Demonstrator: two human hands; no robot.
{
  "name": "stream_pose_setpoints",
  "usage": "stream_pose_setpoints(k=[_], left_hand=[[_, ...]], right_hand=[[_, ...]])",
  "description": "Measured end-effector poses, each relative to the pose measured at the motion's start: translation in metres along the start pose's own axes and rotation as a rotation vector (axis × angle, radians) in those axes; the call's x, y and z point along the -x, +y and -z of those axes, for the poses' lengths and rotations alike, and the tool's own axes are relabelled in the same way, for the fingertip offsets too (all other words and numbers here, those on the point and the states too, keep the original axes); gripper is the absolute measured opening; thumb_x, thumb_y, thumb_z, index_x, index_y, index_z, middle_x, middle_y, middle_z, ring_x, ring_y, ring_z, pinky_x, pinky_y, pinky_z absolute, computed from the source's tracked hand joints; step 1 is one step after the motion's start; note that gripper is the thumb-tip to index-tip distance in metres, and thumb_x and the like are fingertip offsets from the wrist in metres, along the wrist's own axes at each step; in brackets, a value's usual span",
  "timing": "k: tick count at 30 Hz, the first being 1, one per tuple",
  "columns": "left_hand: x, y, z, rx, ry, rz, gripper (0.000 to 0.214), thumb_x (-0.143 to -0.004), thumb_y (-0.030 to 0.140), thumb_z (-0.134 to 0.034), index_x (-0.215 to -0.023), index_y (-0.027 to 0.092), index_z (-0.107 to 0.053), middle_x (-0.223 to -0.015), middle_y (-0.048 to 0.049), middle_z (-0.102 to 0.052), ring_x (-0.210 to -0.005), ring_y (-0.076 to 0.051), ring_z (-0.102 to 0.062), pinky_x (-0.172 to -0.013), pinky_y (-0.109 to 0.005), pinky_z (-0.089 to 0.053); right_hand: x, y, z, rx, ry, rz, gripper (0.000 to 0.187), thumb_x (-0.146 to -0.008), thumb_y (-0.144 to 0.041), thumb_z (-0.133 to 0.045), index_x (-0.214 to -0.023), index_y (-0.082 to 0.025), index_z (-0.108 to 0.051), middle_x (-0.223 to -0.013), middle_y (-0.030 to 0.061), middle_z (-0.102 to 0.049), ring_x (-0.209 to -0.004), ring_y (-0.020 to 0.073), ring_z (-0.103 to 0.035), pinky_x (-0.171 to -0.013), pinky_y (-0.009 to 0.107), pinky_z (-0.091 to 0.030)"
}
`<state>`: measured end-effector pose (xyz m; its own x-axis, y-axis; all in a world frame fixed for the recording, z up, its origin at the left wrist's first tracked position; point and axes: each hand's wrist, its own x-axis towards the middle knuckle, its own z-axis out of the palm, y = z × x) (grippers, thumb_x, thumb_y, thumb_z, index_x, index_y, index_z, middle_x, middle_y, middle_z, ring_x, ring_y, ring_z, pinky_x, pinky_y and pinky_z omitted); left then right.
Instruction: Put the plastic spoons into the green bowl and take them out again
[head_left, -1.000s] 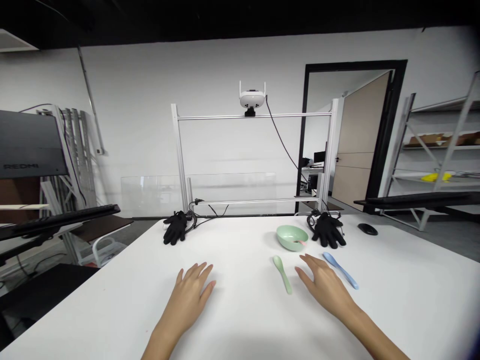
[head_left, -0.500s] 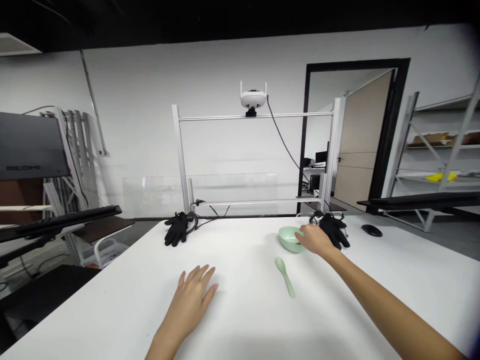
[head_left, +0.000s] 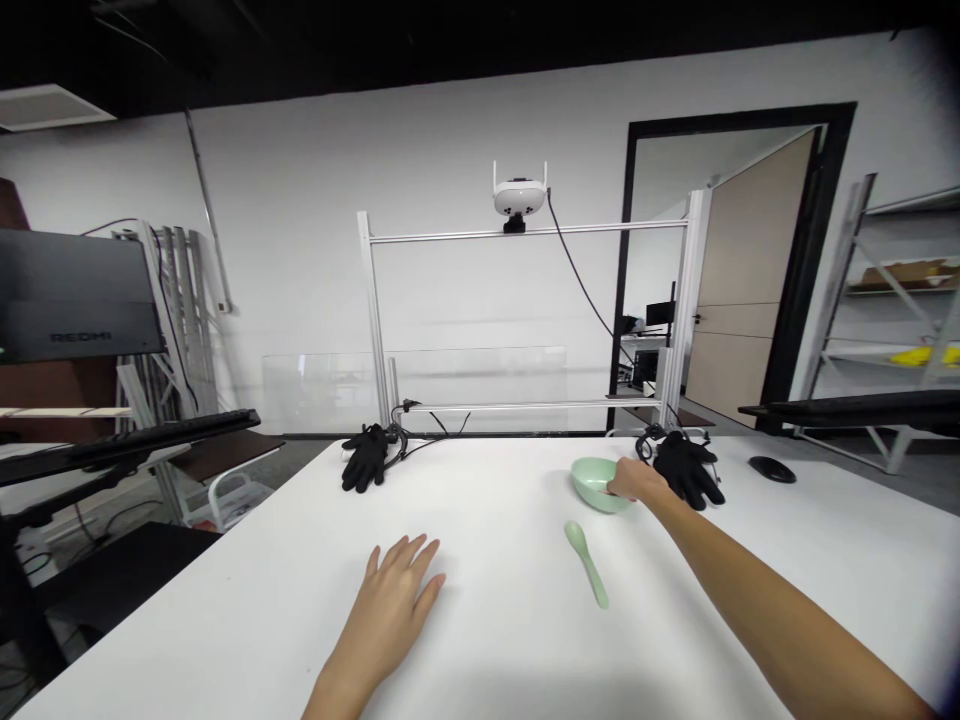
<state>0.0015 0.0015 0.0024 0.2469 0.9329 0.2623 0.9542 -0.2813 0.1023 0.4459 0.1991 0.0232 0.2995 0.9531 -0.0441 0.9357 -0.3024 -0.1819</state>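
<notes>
White table [head_left: 495, 650], green bowl [head_left: 589, 472], right fingers [head_left: 622, 480] over its right rim — cannot tell if clamped — left fingers [head_left: 429, 556] spread.

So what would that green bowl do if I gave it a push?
The green bowl would probably keep its shape, since its visible rim looks even and round. It might slide easily, because the white table looks smooth. A hard push up high could tip it, as its sides slope in toward the bottom.
</notes>
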Motion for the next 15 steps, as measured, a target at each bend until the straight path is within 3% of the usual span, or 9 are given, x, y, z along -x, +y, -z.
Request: stream_pose_setpoints(k=[10,15], left_hand=[[-0.001,-0.002,-0.003,0.009,0.012,-0.003,0.05,-0.105,0.048,-0.038,-0.149,0.028,-0.053,-0.155,-0.0071,-0.054,-0.147,-0.032,-0.043,-0.12,-0.061,-0.03],[-0.001,-0.002,-0.004,0.013,0.011,-0.002,0.051,-0.105,0.049,-0.038,-0.148,0.028,-0.053,-0.155,-0.0071,-0.054,-0.147,-0.032,-0.043,-0.12,-0.061,-0.03]], right_hand=[[-0.004,0.003,-0.012,-0.014,0.021,-0.023,0.06,-0.077,-0.033,-0.071,-0.129,-0.004,-0.067,-0.125,0.0278,-0.069,-0.115,0.0356,-0.068,-0.086,0.04,-0.054],[0.003,0.0,-0.005,-0.022,0.06,-0.03,0.065,-0.082,-0.045,-0.07,-0.131,-0.003,-0.065,-0.129,0.0303,-0.066,-0.119,0.0366,-0.066,-0.09,0.042,-0.053]])
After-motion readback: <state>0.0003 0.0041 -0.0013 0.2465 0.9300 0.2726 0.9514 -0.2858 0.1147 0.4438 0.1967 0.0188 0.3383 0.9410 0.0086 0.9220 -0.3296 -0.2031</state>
